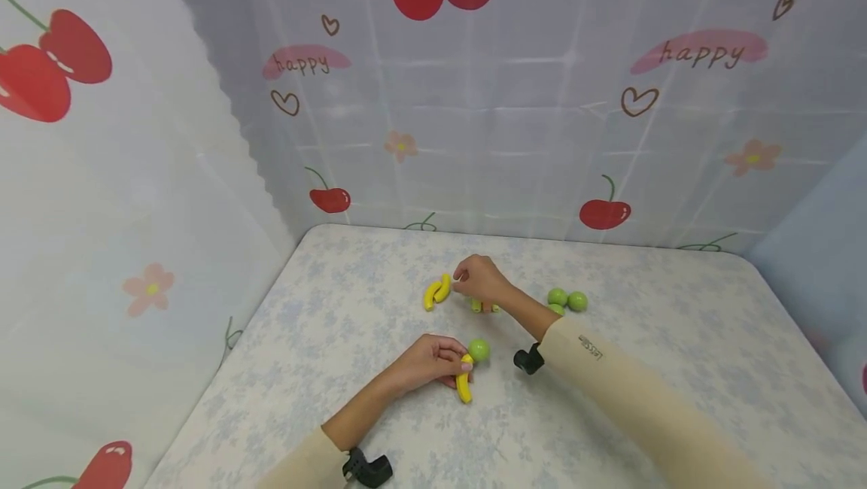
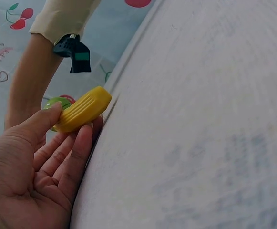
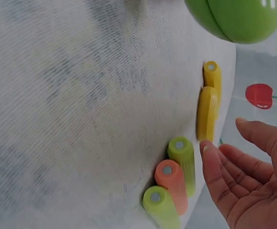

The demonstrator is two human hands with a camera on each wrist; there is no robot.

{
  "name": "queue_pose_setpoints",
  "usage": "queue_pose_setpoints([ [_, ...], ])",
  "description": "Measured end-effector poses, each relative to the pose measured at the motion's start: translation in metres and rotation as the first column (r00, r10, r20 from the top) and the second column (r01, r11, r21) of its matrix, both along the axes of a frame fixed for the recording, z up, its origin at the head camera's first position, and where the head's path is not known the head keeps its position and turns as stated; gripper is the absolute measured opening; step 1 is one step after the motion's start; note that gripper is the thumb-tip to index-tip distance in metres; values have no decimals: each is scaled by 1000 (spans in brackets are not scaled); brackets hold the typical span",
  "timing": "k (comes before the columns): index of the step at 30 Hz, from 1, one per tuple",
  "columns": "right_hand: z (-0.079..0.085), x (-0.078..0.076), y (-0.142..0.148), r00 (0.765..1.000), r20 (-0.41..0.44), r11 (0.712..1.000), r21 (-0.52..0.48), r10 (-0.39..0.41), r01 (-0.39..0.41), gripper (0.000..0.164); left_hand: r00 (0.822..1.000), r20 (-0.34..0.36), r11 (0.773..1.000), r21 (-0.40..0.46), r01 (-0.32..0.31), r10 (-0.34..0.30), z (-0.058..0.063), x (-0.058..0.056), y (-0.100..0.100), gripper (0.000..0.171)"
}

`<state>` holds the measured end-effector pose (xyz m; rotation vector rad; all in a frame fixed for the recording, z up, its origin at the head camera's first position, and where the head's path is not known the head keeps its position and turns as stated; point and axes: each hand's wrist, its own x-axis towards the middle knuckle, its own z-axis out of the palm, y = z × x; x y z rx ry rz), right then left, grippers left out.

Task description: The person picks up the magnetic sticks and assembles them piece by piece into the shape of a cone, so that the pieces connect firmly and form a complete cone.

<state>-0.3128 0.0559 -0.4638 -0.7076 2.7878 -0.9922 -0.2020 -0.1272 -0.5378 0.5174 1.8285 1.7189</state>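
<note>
My left hand [image 1: 427, 359] pinches a yellow toy banana [image 1: 463, 387] between thumb and fingers, low over the table. In the left wrist view this banana [image 2: 85, 110] has ridged sides and a blunt end. A round green toy fruit [image 1: 479, 350] sits right beside those fingertips, partly hidden by the thumb in the left wrist view. Farther back, my right hand [image 1: 482, 278] holds nothing, its thumb and fingers parted in the right wrist view. Just left of it two yellow toy bananas [image 1: 430, 297] lie side by side.
Under the right hand lie two green stick-shaped pieces [image 3: 180, 152] with an orange one [image 3: 169, 174] between them, each with a grey dot on its end. Several round green fruits [image 1: 578, 301] cluster to the right, partly behind the forearm. A printed curtain [image 1: 508, 135] borders the patterned table [image 1: 650, 323].
</note>
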Motion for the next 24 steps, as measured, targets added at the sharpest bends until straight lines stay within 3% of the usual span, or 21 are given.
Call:
queue_pose_setpoints([
  [16,-6,-20,-33,988,26,974,174,-151,145,22,1000,8,1000,13,14,-14,2,-1,-3,22],
  [24,-10,-29,-41,982,78,957,249,-170,145,35,1000,0,1000,22,17,-17,3,1,-3,20],
])
